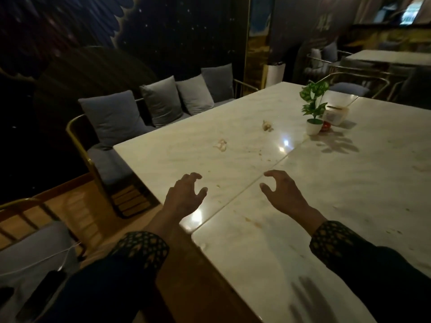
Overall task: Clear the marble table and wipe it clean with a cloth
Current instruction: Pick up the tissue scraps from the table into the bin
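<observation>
The white marble table (349,183) fills the right half of the view, with a seam running across its middle and brown stains and crumbs on it. Two crumpled tissues lie on the far left slab: one (221,144) nearer me, another (267,126) farther back. My left hand (185,194) hovers over the table's near left part, fingers spread and curled, holding nothing. My right hand (283,191) hovers just right of the seam, fingers also apart and empty. No cloth is in view.
A small potted plant (313,106) stands far on the table beside a clear tissue box (334,114) and a small red thing (325,126). A cushioned sofa (163,101) and gold-framed chairs (98,159) line the left side. Another table (391,57) is at the back right.
</observation>
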{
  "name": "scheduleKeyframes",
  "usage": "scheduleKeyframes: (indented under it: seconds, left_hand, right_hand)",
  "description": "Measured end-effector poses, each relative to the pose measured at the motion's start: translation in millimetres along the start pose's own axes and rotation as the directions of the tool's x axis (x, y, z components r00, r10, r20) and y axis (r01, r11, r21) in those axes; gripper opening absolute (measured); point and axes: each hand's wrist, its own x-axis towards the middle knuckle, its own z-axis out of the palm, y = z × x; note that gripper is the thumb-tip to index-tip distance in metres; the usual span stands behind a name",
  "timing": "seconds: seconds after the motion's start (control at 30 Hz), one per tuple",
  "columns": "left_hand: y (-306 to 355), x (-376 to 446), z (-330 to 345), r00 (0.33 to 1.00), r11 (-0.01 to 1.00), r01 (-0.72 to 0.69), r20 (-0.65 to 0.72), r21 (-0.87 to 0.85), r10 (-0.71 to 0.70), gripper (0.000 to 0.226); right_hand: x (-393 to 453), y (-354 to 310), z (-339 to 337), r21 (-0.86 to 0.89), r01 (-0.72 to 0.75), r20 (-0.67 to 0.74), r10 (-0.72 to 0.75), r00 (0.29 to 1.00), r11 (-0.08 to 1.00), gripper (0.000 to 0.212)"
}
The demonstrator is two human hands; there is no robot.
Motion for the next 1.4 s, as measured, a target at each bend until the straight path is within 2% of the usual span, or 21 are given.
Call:
scheduleKeyframes:
  seconds: [0.13, 0.27, 0.4, 0.6, 0.7, 0.8, 0.9, 1.0, 1.07, 1.17, 1.23, 1.33, 1.4]
  left_hand:
    - [-20.7, 80.3, 7.0, 0.999, 0.996, -0.05, 0.024, 0.072, 0.049, 0.044]
    - [-42.1, 150.3, 9.6, 0.992, 0.983, -0.086, 0.105, 0.161, 0.069, 0.046]
    - [-60.6, 219.6, 18.0, 0.987, 0.987, -0.045, 0.158, 0.152, 0.021, 0.048]
    - [-76.2, 333.4, 58.2, 0.969, 0.984, -0.088, 0.242, 0.157, 0.048, 0.049]
    - [-78.2, 397.9, 91.4, 0.951, 0.981, -0.147, 0.291, 0.13, 0.104, 0.049]
    - [-79.6, 461.9, 127.9, 0.921, 0.977, -0.194, 0.36, 0.093, 0.149, 0.05]
    - [-87.4, 514.8, 165.9, 0.886, 0.948, -0.295, 0.405, 0.119, 0.224, 0.058]
    - [-102.2, 546.1, 197.9, 0.859, 0.915, -0.376, 0.426, 0.145, 0.286, 0.075]
    - [-113.3, 556.4, 214.2, 0.826, 0.882, -0.446, 0.449, 0.151, 0.341, 0.075]
    - [-123.5, 574.5, 229.3, 0.777, 0.844, -0.536, 0.396, 0.006, 0.49, 0.045]
    - [-123.0, 592.7, 234.9, 0.761, 0.835, -0.532, 0.353, -0.14, 0.544, 0.03]
    - [-109.6, 630.1, 240.3, 0.794, 0.837, -0.451, 0.289, -0.31, 0.535, 0.019]
    - [-97.1, 660.7, 245.2, 0.82, 0.826, -0.43, 0.226, -0.365, 0.526, 0.014]
  right_hand:
    - [72.4, 2.7, 23.4, 0.005, -0.005, -0.024, 0.005, 1.0, 1.0, 0.039]
    - [131.9, -2.8, 45.3, 0.031, -0.054, -0.035, 0.055, 0.998, 0.998, 0.039]
    - [178.3, -4.0, 61.9, 0.009, -0.084, -0.02, 0.084, 0.996, 0.996, 0.04]
    - [248.5, 8.2, 85.0, -0.046, -0.129, -0.054, 0.126, 0.991, 0.991, 0.039]
    - [283.9, 24.0, 104.1, -0.067, -0.181, -0.065, 0.177, 0.982, 0.981, 0.04]
    - [320.6, 41.1, 123.9, -0.043, -0.293, -0.067, 0.29, 0.955, 0.955, 0.04]
    - [359.2, 59.4, 147.5, -0.1, -0.351, -0.03, 0.35, 0.936, 0.931, 0.043]
    - [403.9, 77.4, 167.2, -0.097, -0.402, -0.035, 0.4, 0.916, 0.911, 0.044]
    - [431.0, 91.9, 177.5, -0.08, -0.425, -0.024, 0.424, 0.905, 0.902, 0.044]
    - [471.9, 116.1, 183.4, -0.038, -0.456, -0.021, 0.455, 0.89, 0.889, 0.044]
    - [503.2, 134.9, 182.9, -0.066, -0.46, -0.035, 0.459, 0.888, 0.885, 0.044]
    - [558.7, 167.5, 176.1, -0.104, -0.48, -0.075, 0.475, 0.877, 0.871, 0.043]
    - [599.3, 189.7, 169.8, -0.151, -0.491, -0.119, 0.477, 0.871, 0.858, 0.046]
